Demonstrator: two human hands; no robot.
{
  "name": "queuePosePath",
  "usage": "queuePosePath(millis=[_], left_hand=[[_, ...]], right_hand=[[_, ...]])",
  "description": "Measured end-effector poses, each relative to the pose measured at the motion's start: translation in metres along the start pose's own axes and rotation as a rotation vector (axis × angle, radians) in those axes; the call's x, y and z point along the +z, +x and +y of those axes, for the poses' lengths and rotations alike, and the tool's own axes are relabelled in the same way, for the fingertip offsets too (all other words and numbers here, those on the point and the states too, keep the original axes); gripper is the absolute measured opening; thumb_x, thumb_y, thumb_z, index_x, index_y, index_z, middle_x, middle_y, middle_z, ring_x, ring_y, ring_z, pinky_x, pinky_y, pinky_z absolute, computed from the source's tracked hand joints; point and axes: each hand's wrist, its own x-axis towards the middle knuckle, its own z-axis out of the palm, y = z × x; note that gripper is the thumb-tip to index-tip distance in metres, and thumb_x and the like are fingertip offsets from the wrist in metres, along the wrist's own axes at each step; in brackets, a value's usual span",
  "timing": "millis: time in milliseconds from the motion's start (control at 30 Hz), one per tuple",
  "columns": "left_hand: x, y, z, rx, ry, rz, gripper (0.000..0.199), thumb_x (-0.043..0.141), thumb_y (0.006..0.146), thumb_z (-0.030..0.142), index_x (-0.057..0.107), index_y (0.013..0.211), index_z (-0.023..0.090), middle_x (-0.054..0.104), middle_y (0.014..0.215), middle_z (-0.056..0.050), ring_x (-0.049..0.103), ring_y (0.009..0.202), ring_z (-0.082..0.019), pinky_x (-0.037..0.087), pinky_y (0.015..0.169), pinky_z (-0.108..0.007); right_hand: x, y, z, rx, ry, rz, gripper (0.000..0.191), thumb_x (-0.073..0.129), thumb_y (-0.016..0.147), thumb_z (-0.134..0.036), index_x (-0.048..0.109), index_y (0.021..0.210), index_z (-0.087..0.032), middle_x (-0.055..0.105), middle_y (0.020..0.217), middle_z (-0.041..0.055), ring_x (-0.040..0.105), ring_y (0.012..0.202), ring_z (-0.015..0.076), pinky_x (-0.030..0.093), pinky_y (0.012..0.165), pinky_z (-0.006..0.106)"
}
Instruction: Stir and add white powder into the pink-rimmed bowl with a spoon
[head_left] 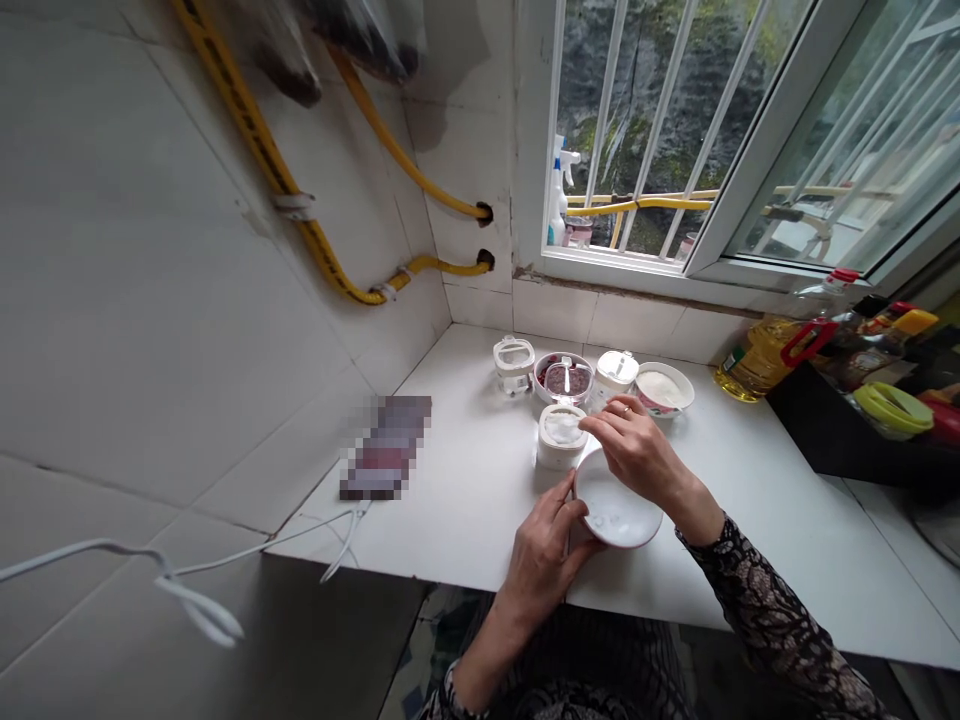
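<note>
My left hand [541,560] grips the rim of a shallow white bowl [619,510], which tilts up toward me on the white counter [465,520]. Some white residue lies inside it. My right hand [634,450], wearing a ring, reaches over that bowl with fingers extended, and nothing shows in it. Its fingertips are close to a white lidless pot [559,452] holding something white. Behind stand a glass-sided container [514,365], a bowl of dark red food with a spoon [562,378], a white lidded pot [615,372] and a bowl of white powder [660,388].
A blurred-out flat object [386,447] and a white cable [262,550] lie at the counter's left. Yellow gas hoses [300,200] run along the tiled wall. A barred window [652,130] rises behind. A cooking oil bottle [765,355] stands beyond the counter's right end.
</note>
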Motion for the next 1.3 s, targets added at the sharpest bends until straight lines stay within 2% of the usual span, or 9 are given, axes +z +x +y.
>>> queuePosePath(millis=[167,400,633,733,900,1000,1133,1200,1300], left_hand=[[0.001,0.000,-0.001,0.021,0.004,0.021,0.028,0.075,0.085,0.029,0.057,0.105,0.022,0.064,0.137,-0.019,0.067,0.120,-0.030,0.061,0.093,-0.041],[0.002,0.000,-0.002,0.014,0.003,0.019,0.027,0.074,0.086,0.027,0.057,0.106,0.022,0.063,0.139,-0.018,0.067,0.122,-0.029,0.061,0.094,-0.041],[0.003,-0.001,-0.002,0.000,-0.005,0.003,0.032,0.078,0.082,0.025,0.056,0.106,0.022,0.063,0.139,-0.019,0.066,0.123,-0.031,0.060,0.094,-0.043],[0.003,-0.001,-0.003,-0.016,-0.015,0.005,0.031,0.077,0.082,0.024,0.057,0.105,0.022,0.062,0.139,-0.019,0.065,0.124,-0.031,0.060,0.094,-0.043],[0.002,-0.001,-0.001,-0.045,-0.045,-0.005,0.031,0.077,0.081,0.020,0.057,0.104,0.023,0.063,0.139,-0.017,0.066,0.124,-0.029,0.060,0.095,-0.042],[0.001,-0.001,-0.001,-0.072,-0.052,-0.005,0.032,0.078,0.080,0.017,0.057,0.104,0.023,0.064,0.138,-0.016,0.066,0.123,-0.029,0.060,0.095,-0.041],[0.001,-0.001,-0.001,-0.047,-0.029,0.008,0.031,0.076,0.081,0.016,0.058,0.105,0.023,0.062,0.140,-0.016,0.065,0.124,-0.030,0.060,0.095,-0.043],[0.001,-0.001,-0.001,-0.019,-0.022,0.018,0.029,0.074,0.083,0.017,0.058,0.106,0.023,0.061,0.142,-0.018,0.064,0.125,-0.030,0.060,0.095,-0.044],[0.001,-0.001,-0.002,0.048,-0.018,0.018,0.025,0.070,0.087,0.019,0.059,0.109,0.023,0.059,0.143,-0.019,0.060,0.131,-0.030,0.059,0.099,-0.045]], right_hand=[[-0.013,0.002,-0.002,0.002,0.010,0.030,0.033,0.042,0.091,0.003,0.064,0.103,-0.019,0.073,0.085,0.0053,0.060,0.075,0.0189,0.047,0.082,0.037],[-0.003,0.005,0.006,-0.037,-0.071,0.070,0.033,0.039,0.093,0.003,0.064,0.099,-0.018,0.073,0.083,0.0056,0.060,0.076,0.0188,0.048,0.085,0.037],[-0.013,-0.006,-0.003,-0.046,-0.056,0.074,0.033,0.040,0.092,0.003,0.063,0.104,-0.017,0.074,0.088,0.0063,0.060,0.078,0.0190,0.048,0.085,0.037],[-0.011,-0.010,-0.005,-0.037,-0.062,0.081,0.036,0.039,0.091,0.004,0.063,0.105,-0.018,0.074,0.087,0.0052,0.062,0.077,0.0187,0.049,0.085,0.038],[-0.003,-0.012,-0.003,0.008,-0.043,0.175,0.033,0.044,0.089,0.003,0.063,0.106,-0.018,0.075,0.085,0.0061,0.062,0.073,0.0191,0.050,0.084,0.039],[-0.012,-0.013,-0.006,0.049,0.017,0.240,0.032,0.046,0.089,0.002,0.062,0.109,-0.019,0.075,0.085,0.0057,0.064,0.074,0.0196,0.051,0.084,0.040],[-0.037,-0.031,-0.020,0.131,0.082,0.306,0.032,0.049,0.089,0.002,0.061,0.110,-0.018,0.075,0.088,0.0067,0.064,0.075,0.0199,0.051,0.084,0.041],[-0.045,-0.047,-0.028,0.183,0.114,0.278,0.031,0.050,0.090,0.002,0.062,0.110,-0.019,0.075,0.088,0.0064,0.064,0.074,0.0195,0.051,0.082,0.041],[-0.045,-0.069,-0.036,0.233,0.107,0.173,0.028,0.049,0.091,0.001,0.063,0.108,-0.017,0.074,0.082,0.0060,0.062,0.071,0.0193,0.052,0.079,0.039]])
